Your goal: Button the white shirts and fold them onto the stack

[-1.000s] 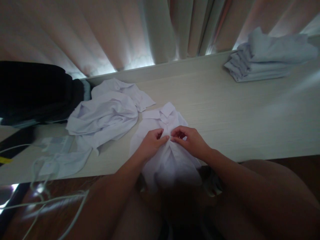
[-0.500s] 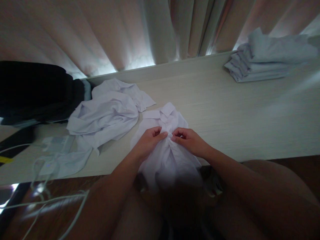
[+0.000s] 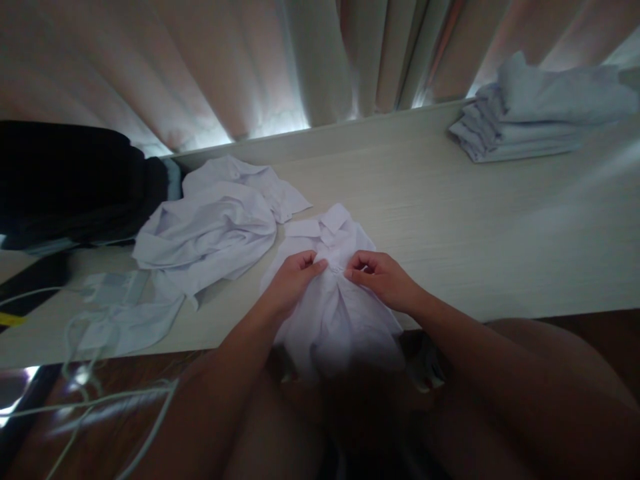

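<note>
At the far left, a dark stack of cloth point(image 3: 65, 180) sits by the curtain point(image 3: 200, 73), and you have a white adapter point(image 3: 113, 288) near the front edge of the table point(image 3: 425, 200). Next comes a crumpled white garment point(image 3: 215, 227), loose and unfolded, with neither of your hands on it.

In the middle, directly in front of you, lies the white shirt point(image 3: 345, 313), its collar point(image 3: 325, 227) away from you and its lower part hanging over the table edge. Your left hand point(image 3: 293, 283) pinches the shirt's front between thumb and fingers; your right hand point(image 3: 383, 280) pinches it just opposite. The front looks drawn together below the collar, but the lower part is loose and the shirt is unfolded, so I'd judge it partly done. Whether a button sits between your fingertips is too small to tell.

At the far right, a pile of folded white garments point(image 3: 545, 127) looks finished.

Compared with 0.5 seconds ago, your left thumb has slid left and your right hand slightly right, so the 2 pinches stand farther apart, with more cloth showing between them. The garments at either side haven't moved.
</note>
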Demonstrator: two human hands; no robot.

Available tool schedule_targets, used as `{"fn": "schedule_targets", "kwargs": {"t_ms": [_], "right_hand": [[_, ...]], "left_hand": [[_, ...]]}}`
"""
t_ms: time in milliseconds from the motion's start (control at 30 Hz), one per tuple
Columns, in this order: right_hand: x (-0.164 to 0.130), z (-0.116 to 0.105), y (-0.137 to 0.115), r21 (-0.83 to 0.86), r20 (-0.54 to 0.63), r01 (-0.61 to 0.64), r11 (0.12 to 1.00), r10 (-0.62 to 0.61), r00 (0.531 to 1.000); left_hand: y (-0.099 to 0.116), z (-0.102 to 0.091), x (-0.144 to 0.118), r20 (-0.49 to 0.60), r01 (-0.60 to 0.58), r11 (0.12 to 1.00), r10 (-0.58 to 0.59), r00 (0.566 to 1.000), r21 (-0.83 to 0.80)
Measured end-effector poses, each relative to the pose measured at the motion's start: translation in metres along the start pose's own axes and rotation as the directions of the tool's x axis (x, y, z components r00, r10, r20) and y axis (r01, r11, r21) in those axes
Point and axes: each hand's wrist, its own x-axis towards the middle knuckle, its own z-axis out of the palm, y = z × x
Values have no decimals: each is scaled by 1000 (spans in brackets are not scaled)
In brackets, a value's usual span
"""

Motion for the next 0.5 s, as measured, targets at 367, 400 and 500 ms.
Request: {"fn": "schedule_targets", "kwargs": {"t_ms": [367, 400, 500], "right_hand": [[3, -6, 3, 367, -26, -177, 913, 200, 979], [3, -7, 2, 400, -19, -189, 897, 214, 977], [6, -8, -4, 461, -14, -190, 867, 221, 975]], "left_hand": [[0, -15, -8, 415, -197, 873, -7, 910, 447], [0, -16, -11, 446, -211, 850, -32, 895, 483], [0, -17, -17, 409, -218, 845, -1, 912, 488]]}}
